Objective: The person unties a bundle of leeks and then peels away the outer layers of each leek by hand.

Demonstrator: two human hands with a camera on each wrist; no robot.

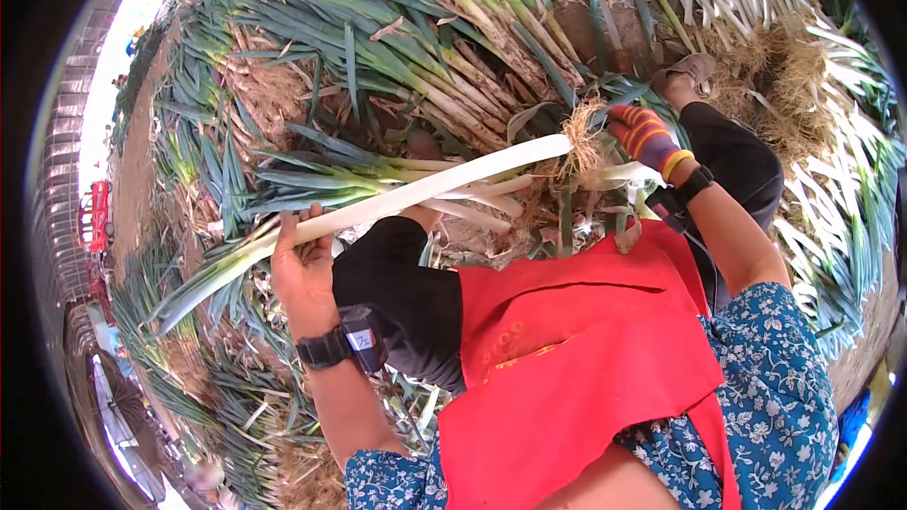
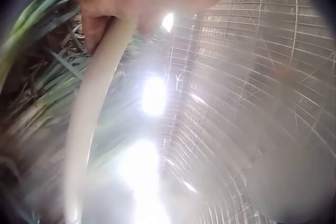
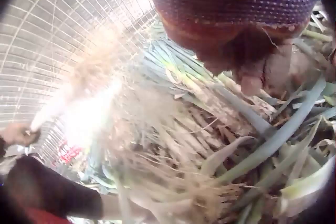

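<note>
A long green onion lay slantwise in the air above the person's lap, its white shaft rising toward the root tuft and its green leaves pointing down and to the left. The bare left hand grasped it near where white turned green, thumb and fingers wrapped around the shaft. The right hand, in a striped glove, was just beside the roots with its fingers bent; whether they gripped anything, I could not tell. Under the shaft lay a small bunch of onions, with a larger heap of unpeeled onions beyond. White-shafted onions were spread along the person's right. A red apron covered the lap, over black trousers.
</note>
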